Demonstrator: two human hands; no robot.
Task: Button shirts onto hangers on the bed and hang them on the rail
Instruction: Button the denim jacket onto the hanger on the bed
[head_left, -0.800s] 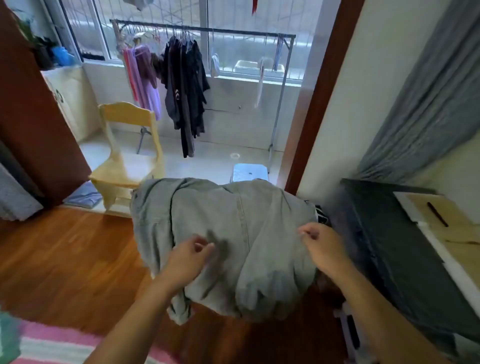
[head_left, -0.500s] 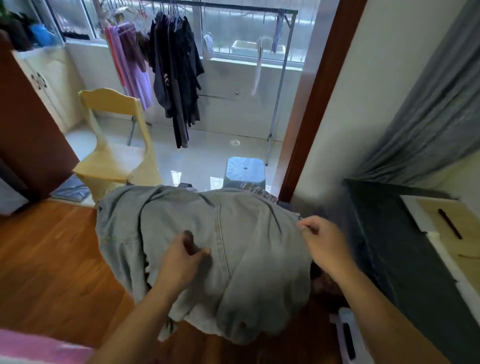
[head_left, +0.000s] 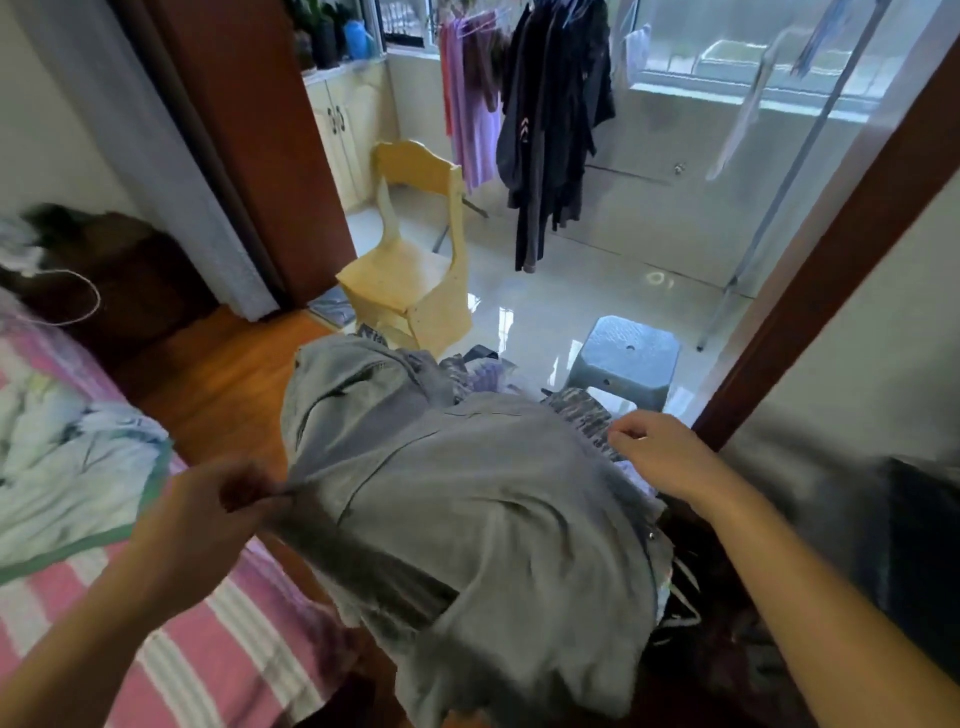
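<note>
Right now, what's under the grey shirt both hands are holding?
Beneath the grey shirt, patterned and dark clothes poke out at its far and right edges. Left hand and right hand pinch its edges. Whatever supports the pile is covered.

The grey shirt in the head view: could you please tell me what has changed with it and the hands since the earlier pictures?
The view has swung left, bringing the striped bed into sight. The left hand has slid from the middle of the grey shirt to its left edge, where its fingers pinch the cloth. The right hand stays gripping the right edge, and the shirt remains held up between both hands. Clothes rail and yellow chair are unchanged.
</note>
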